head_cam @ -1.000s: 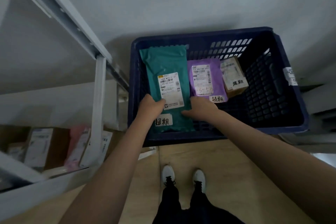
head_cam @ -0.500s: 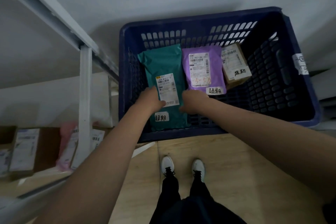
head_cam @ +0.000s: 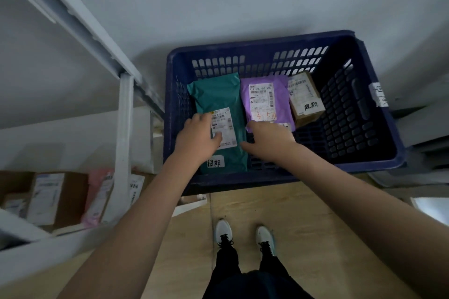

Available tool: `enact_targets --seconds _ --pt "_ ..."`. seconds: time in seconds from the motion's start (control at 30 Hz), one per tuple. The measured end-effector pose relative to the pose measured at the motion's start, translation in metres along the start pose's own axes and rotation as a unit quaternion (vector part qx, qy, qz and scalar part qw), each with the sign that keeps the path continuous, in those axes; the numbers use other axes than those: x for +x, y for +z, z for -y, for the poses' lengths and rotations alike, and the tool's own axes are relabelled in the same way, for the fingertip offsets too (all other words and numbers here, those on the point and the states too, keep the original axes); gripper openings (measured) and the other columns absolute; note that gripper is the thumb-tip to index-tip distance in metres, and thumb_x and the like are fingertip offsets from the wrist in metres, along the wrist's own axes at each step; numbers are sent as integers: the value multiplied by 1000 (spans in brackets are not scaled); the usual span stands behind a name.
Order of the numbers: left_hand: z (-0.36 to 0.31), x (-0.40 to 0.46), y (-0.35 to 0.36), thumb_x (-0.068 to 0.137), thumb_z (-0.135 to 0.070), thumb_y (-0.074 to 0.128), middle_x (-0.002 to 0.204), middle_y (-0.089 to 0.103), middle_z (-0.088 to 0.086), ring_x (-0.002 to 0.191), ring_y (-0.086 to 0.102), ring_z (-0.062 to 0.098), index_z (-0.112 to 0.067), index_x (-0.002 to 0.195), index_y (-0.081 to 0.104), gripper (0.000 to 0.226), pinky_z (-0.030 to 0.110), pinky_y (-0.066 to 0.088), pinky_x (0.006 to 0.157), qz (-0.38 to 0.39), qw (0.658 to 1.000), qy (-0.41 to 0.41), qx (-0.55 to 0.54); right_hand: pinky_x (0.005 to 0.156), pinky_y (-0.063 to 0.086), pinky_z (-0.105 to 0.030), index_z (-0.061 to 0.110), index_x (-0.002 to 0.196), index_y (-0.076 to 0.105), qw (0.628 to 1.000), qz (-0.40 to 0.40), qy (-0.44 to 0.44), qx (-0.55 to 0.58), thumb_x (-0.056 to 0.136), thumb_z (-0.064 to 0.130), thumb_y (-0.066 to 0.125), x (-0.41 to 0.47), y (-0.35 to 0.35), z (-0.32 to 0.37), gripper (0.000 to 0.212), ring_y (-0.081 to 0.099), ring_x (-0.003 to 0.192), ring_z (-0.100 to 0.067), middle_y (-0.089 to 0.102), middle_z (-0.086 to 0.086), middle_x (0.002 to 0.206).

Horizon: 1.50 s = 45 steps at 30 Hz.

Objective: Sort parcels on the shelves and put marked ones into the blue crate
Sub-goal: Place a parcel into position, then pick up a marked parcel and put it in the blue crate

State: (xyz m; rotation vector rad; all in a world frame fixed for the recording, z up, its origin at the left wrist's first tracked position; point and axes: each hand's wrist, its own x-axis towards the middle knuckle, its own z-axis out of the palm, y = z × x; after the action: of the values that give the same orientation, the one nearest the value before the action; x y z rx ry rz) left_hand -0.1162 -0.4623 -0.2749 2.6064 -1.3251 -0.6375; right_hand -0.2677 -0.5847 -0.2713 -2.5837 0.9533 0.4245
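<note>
The blue crate (head_cam: 267, 42) stands on the floor against the wall. Three parcels lie inside it side by side: a teal mailer (head_cam: 218, 97) on the left, a purple mailer (head_cam: 279, 90) in the middle and a small brown box (head_cam: 306, 102) on the right. The teal mailer and the brown box carry handwritten white tags; the purple mailer's near end is hidden. My left hand (head_cam: 198, 137) rests flat on the teal mailer, thumb across its label. My right hand (head_cam: 269, 139) lies at the teal mailer's right edge, its fingers over the near end of the purple mailer.
A white metal shelf rack (head_cam: 124, 128) stands to the left of the crate. Its low shelf holds a brown box (head_cam: 48, 196) and a pink mailer (head_cam: 97, 196). My feet (head_cam: 243, 238) stand on the wooden floor just in front of the crate.
The teal mailer went down from a tilted hold to lie flat in the crate. My left hand slid from its edge onto its top, and my right hand loosened beside it.
</note>
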Motion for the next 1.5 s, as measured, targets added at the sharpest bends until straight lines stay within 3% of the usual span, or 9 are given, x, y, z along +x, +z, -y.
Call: enact_targets --seconds 0.23,0.67,0.9,1.07,1.2,1.4,1.5 --pt "-21 -93 -36 103 -43 50 155 40 7 137 40 27 -15 154 33 61 43 43 102 -127 990 -52 -44 62 42 -32 18 132 50 988 -150 -25 -17 95 53 50 -69 -39 -19 51 62 97 -25 61 -3 115" --pt "-16 -258 -4 102 -46 48 148 47 2 132 45 22 -19 150 41 56 40 47 100 -186 976 -91 -73 69 53 -33 23 140 44 968 -189 -143 -78 97 57 45 -194 -40 36 54 57 113 -21 55 3 130" --pt "63 -355 8 96 -46 57 128 59 -1 112 60 21 -22 138 52 48 42 55 85 -201 964 -149 -89 83 53 -38 24 140 46 970 -147 -185 -49 96 55 49 -239 4 125 54 53 121 -22 53 2 134" --pt "141 -441 11 98 -44 55 140 54 3 126 53 26 -22 145 47 52 41 50 92 -222 939 -244 -93 82 53 -38 25 141 44 970 -113 -205 -72 96 56 49 -257 39 188 55 55 120 -22 54 1 134" --pt "200 -506 16 98 -46 53 140 50 4 125 50 28 -23 146 42 54 42 45 92 -241 910 -319 -109 74 48 -35 24 139 46 963 -117 -227 -86 95 57 49 -264 71 242 55 59 112 -23 56 1 129" --pt "270 -575 26 99 -50 51 150 45 3 131 46 27 -20 151 38 61 44 45 97 -264 866 -401 -139 84 53 -40 25 135 44 946 -84 -280 -139 92 61 36 -268 110 333 56 58 110 -24 53 0 121" --pt "312 -590 25 99 -53 50 152 43 2 133 44 27 -20 152 37 63 45 45 98 -269 852 -424 -147 81 51 -36 22 129 48 943 -93 -291 -130 92 52 50 -259 120 387 47 59 111 -25 56 -2 122"
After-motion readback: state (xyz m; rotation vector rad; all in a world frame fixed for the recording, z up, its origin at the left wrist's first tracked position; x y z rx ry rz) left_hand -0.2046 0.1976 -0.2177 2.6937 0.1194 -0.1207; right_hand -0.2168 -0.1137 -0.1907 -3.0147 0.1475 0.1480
